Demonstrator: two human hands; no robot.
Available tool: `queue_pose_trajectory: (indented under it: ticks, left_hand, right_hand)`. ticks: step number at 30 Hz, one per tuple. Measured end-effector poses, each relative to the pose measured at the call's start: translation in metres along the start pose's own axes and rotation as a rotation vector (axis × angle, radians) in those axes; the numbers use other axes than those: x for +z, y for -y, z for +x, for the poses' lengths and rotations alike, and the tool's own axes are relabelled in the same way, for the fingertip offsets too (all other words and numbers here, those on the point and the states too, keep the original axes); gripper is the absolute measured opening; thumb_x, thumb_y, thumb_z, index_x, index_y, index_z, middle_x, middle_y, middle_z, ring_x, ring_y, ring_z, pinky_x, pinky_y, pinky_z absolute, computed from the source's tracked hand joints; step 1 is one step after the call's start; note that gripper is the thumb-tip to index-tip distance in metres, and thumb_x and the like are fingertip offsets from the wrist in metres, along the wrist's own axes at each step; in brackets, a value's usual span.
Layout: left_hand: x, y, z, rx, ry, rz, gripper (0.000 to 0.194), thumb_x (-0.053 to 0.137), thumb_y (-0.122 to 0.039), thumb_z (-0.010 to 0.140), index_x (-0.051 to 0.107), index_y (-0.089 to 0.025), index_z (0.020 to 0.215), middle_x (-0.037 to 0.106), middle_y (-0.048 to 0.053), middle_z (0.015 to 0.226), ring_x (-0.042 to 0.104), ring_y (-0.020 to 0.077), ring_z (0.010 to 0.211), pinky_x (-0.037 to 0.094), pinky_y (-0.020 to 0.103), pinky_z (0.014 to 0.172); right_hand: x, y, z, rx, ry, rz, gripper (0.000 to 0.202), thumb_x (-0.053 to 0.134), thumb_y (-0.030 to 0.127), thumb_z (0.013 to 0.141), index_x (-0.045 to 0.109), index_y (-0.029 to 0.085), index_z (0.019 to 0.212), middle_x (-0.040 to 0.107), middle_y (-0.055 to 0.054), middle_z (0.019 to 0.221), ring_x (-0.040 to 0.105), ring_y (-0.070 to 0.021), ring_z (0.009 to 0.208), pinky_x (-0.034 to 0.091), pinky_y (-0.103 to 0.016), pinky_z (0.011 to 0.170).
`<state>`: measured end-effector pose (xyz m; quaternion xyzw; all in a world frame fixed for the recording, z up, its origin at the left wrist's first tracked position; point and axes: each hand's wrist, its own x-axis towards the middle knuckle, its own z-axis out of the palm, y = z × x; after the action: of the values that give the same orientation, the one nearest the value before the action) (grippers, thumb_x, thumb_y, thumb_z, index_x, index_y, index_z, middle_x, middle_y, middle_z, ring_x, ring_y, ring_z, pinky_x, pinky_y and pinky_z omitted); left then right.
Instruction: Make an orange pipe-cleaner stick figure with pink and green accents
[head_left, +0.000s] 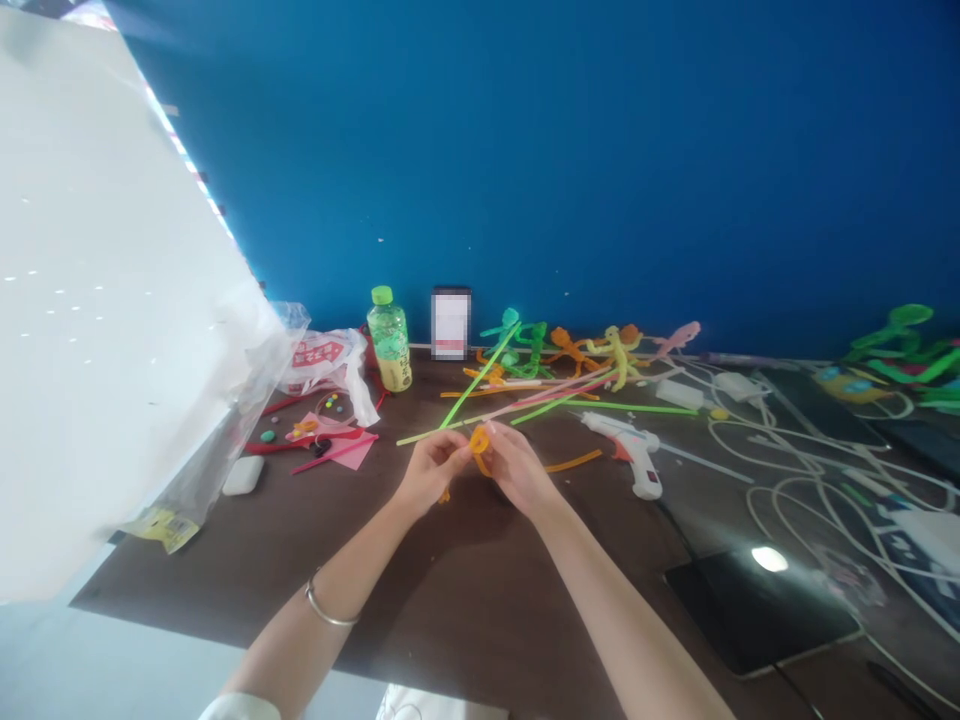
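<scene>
Both hands meet above the middle of the dark table. Between them is an orange pipe cleaner (pixel 480 441), curled into a small loop at its top. My left hand (pixel 433 468) pinches it from the left, and a bit of orange shows below those fingers. From the right, my right hand (pixel 516 468) has its fingers closed on the same piece. Another orange strip (pixel 574 462) lies just right of my right hand. Behind the hands, green (pixel 480 375) and pink (pixel 555 391) pipe cleaners lie crossed on the table.
A glue gun (pixel 637 460) lies to the right, near white cables (pixel 780 490) and a black tablet (pixel 757 610). At the back stand a bottle (pixel 390 345), a phone (pixel 451 325) and several pipe cleaner figures (pixel 616 355). Scissors (pixel 319 440), a white case (pixel 244 475) and plastic bags (pixel 330 365) are at left.
</scene>
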<state>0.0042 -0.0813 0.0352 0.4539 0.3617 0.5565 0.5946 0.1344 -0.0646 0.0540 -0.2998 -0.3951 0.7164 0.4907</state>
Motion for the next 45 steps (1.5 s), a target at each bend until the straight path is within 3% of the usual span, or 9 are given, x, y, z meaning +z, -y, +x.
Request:
queue_pose_trajectory:
  ticks: [11, 15, 20, 28, 31, 35, 40, 45]
  left_hand:
    - [-0.005, 0.004, 0.001, -0.035, 0.051, -0.096, 0.022, 0.068, -0.032, 0.066, 0.056, -0.015, 0.069, 0.048, -0.004, 0.054, 0.041, 0.0032, 0.046, 0.032, 0.017, 0.046]
    - [-0.005, 0.003, 0.0, -0.1, 0.097, -0.184, 0.025, 0.069, -0.034, 0.065, 0.055, -0.014, 0.067, 0.046, -0.004, 0.052, 0.038, 0.0031, 0.044, 0.03, 0.018, 0.045]
    - [-0.004, 0.0, 0.0, -0.087, 0.085, -0.212, 0.023, 0.069, -0.033, 0.066, 0.055, -0.014, 0.066, 0.044, -0.003, 0.054, 0.035, 0.0033, 0.046, 0.029, 0.019, 0.044]
    - [-0.004, 0.0, 0.002, -0.094, 0.086, -0.224, 0.026, 0.068, -0.035, 0.066, 0.055, -0.013, 0.066, 0.04, -0.004, 0.054, 0.033, 0.0028, 0.045, 0.027, 0.018, 0.044]
    - [-0.005, -0.001, 0.003, -0.105, 0.054, -0.318, 0.026, 0.067, -0.033, 0.067, 0.053, -0.012, 0.066, 0.038, -0.004, 0.056, 0.03, 0.0022, 0.046, 0.027, 0.017, 0.043]
    - [-0.006, -0.001, 0.006, -0.144, -0.013, -0.409, 0.027, 0.066, -0.032, 0.068, 0.049, -0.012, 0.064, 0.035, -0.004, 0.058, 0.028, 0.0021, 0.046, 0.027, 0.016, 0.043]
    - [-0.01, 0.003, 0.007, -0.188, -0.003, -0.474, 0.02, 0.063, -0.026, 0.07, 0.049, -0.013, 0.065, 0.031, -0.005, 0.056, 0.025, 0.0018, 0.044, 0.027, 0.014, 0.041]
    - [-0.01, 0.001, 0.005, -0.3, -0.001, -0.618, 0.009, 0.056, -0.017, 0.073, 0.051, -0.011, 0.068, 0.037, -0.003, 0.059, 0.025, 0.001, 0.042, 0.027, 0.012, 0.038]
  right_hand:
    - [0.001, 0.003, -0.002, 0.009, -0.02, 0.06, 0.024, 0.07, 0.038, 0.065, 0.059, 0.017, 0.06, 0.042, 0.005, 0.051, 0.037, -0.006, 0.047, 0.031, -0.02, 0.046]
    - [0.006, 0.002, -0.004, -0.005, -0.019, 0.027, 0.023, 0.069, 0.039, 0.066, 0.061, 0.017, 0.062, 0.049, 0.004, 0.054, 0.042, -0.0071, 0.048, 0.035, -0.021, 0.048]
    - [0.01, -0.001, -0.005, -0.014, 0.006, 0.011, 0.023, 0.068, 0.039, 0.067, 0.06, 0.018, 0.062, 0.054, 0.002, 0.058, 0.047, -0.0086, 0.051, 0.038, -0.022, 0.05]
    - [0.004, -0.005, -0.001, -0.101, -0.042, -0.082, 0.03, 0.062, 0.046, 0.07, 0.058, 0.018, 0.063, 0.05, 0.002, 0.056, 0.043, -0.0089, 0.051, 0.037, -0.023, 0.05]
    - [0.004, -0.003, -0.001, -0.186, -0.055, -0.194, 0.028, 0.059, 0.046, 0.073, 0.06, 0.019, 0.071, 0.053, 0.002, 0.061, 0.047, -0.0104, 0.057, 0.04, -0.024, 0.055]
    - [0.007, 0.0, -0.002, -0.217, -0.039, -0.434, 0.019, 0.068, 0.035, 0.066, 0.06, 0.019, 0.074, 0.06, -0.001, 0.069, 0.055, -0.014, 0.064, 0.044, -0.027, 0.061]
    - [0.009, 0.003, -0.005, -0.318, -0.043, -0.585, 0.011, 0.068, 0.03, 0.066, 0.065, 0.021, 0.072, 0.063, -0.003, 0.074, 0.058, -0.0168, 0.068, 0.045, -0.029, 0.062]
    - [0.003, 0.006, -0.006, -0.435, -0.03, -0.706, 0.006, 0.064, 0.028, 0.071, 0.067, 0.024, 0.074, 0.061, -0.004, 0.078, 0.057, -0.0184, 0.072, 0.045, -0.03, 0.063]
